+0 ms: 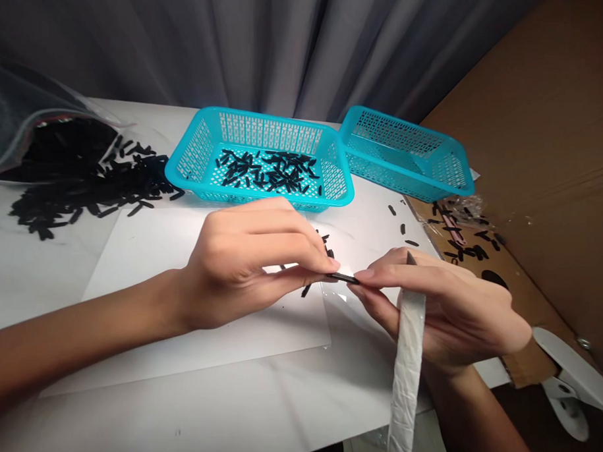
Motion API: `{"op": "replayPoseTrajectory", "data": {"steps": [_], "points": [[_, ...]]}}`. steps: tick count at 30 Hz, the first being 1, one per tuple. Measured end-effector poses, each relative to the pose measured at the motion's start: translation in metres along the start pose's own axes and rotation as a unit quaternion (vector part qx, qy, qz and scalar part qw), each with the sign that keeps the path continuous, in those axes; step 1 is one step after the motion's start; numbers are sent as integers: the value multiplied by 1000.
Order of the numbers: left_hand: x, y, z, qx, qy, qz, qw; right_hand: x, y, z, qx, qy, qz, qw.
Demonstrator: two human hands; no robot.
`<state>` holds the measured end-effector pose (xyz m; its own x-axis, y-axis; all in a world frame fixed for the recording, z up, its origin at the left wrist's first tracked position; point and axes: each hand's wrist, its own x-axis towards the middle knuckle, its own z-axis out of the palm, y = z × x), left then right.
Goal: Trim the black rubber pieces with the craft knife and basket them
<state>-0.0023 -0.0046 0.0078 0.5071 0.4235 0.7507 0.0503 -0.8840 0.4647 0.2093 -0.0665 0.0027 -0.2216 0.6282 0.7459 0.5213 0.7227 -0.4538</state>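
Between my two hands, above a white sheet (221, 341), is a small thin black piece (343, 277). My left hand (253, 260) pinches its left end between thumb and fingertip. The right end is pinched by my right hand (433, 300), which also has a long whitish strip (408, 374) running through it and hanging down past the table edge. A few more black pieces lie on the sheet behind my left fingertips, partly hidden by them.
A blue basket (347, 185) holds many black pieces; another blue basket (403, 170) stands to its right. Black pieces spill from a clear bag (24, 90) at the left. Loose pieces lie on cardboard at the right, near a white chair-like part (578, 368).
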Motion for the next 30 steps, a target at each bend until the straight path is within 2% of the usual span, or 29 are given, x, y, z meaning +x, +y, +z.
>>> {"op": "replayPoseTrajectory", "data": {"steps": [16,30], "points": [[0,2,1,11,9,-17,1000,-2,1,0,-52,12,3,999],[0,2,0,20,17,21,999,5,0,2,-53,15,-36,998]]}}
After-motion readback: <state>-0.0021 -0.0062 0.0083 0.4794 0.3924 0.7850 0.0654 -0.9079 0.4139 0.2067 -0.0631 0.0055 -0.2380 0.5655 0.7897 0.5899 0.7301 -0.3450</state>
